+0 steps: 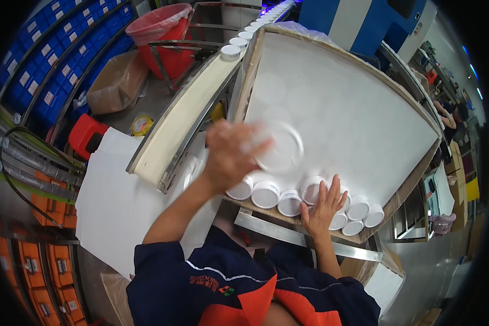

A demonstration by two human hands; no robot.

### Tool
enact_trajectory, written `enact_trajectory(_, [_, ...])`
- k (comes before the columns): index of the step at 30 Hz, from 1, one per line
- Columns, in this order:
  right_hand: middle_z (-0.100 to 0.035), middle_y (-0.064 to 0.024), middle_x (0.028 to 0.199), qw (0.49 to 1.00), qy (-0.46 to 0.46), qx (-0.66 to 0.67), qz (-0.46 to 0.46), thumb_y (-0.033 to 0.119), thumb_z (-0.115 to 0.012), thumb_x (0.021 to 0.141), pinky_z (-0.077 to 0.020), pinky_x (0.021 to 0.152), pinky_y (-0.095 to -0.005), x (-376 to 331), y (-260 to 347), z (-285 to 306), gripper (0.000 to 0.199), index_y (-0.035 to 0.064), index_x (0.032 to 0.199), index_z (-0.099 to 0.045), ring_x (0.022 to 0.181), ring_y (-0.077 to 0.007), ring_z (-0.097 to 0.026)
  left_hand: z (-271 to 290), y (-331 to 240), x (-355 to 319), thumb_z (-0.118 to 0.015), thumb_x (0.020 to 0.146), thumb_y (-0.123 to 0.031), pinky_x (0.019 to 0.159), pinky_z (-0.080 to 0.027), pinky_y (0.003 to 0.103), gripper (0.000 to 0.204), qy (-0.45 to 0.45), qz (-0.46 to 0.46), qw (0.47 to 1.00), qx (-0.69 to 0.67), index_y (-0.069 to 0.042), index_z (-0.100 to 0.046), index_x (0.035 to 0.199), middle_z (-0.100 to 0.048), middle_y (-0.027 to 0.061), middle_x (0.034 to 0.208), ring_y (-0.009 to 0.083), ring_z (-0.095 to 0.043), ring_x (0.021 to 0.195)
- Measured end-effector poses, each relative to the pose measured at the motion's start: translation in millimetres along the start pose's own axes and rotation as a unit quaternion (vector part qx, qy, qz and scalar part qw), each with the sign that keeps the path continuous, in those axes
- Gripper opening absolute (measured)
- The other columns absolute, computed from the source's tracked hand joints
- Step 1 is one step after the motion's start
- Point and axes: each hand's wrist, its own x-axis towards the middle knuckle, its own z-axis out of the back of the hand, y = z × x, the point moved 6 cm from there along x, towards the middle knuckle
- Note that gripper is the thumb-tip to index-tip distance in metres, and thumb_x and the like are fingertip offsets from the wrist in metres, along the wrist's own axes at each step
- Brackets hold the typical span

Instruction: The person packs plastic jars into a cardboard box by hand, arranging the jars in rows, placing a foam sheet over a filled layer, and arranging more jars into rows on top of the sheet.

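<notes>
My left hand [231, 155], smeared by motion, is closed on the edge of a white round jar [282, 148], held above the near left part of a large box. A white sheet [353, 108] covers the inside of the box. Along its near edge several white jars [265, 194] stand in a row, doubled up toward the right. My right hand [325, 209] is open over that row, fingers spread, its thumb side next to a jar [312, 189]. Whether its palm presses on the jars behind it, I cannot tell.
A narrow cream conveyor [182, 117] runs along the box's left side, with a line of white jars [230, 52] at its far end. White sheets [114, 201] lie left of it. A red bin [163, 41], blue drawers [43, 60] and orange drawers [60, 263] stand farther left.
</notes>
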Motion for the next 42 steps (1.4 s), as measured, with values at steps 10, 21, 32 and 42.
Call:
enact_trajectory(10, [-0.021, -0.0313, 0.154, 0.999, 0.019, 0.038, 0.021, 0.043, -0.068, 0.081, -0.0069, 0.114, -0.057, 6, 26, 2, 0.081, 0.0112, 0.148, -0.034, 0.142, -0.0431, -0.022, -91, -43, -56, -0.066, 0.084, -0.032, 0.109, -0.026, 0.046, 0.052, 0.202, -0.091, 0.969, -0.109, -0.024, -0.056, 0.134, -0.048, 0.0057, 0.143, 0.0217, -0.046, 0.125])
enact_trajectory(21, [-0.035, -0.0143, 0.153, 0.985, 0.084, -0.005, 0.15, 0.055, -0.064, 0.083, -0.0054, 0.116, -0.0563, 52, 82, -41, 0.069, 0.0263, 0.144, -0.046, 0.144, -0.0331, -0.027, -30, 113, -4, -0.059, 0.091, -0.009, 0.092, -0.045, 0.037, 0.03, -0.303, 0.301, 0.886, -0.181, -0.001, -0.055, 0.12, -0.057, 0.0146, 0.122, 0.0274, -0.056, 0.11])
enact_trajectory(32, [-0.043, -0.0041, 0.149, 0.965, 0.128, -0.1, 0.205, 0.055, -0.059, 0.087, -0.0185, 0.113, -0.0568, 57, 91, -68, 0.058, 0.0313, 0.139, -0.052, 0.139, -0.0272, -0.038, -183, 320, 43, -0.064, 0.078, -0.066, 0.113, -0.024, 0.054, 0.097, 0.085, 0.408, 0.904, 0.096, -0.013, -0.029, 0.151, -0.016, 0.032, 0.155, 0.0464, -0.023, 0.142])
enact_trajectory(42, [-0.051, 0.0021, 0.142, 0.966, 0.11, -0.103, 0.21, 0.059, -0.056, 0.088, -0.0177, 0.114, -0.0549, 57, 90, -70, 0.055, 0.0332, 0.137, -0.055, 0.132, -0.0228, -0.047, -265, 362, 74, -0.058, 0.087, -0.057, 0.102, -0.032, 0.054, 0.076, 0.253, 0.454, 0.831, 0.2, -0.011, -0.041, 0.145, -0.048, 0.0208, 0.141, 0.0331, -0.043, 0.132])
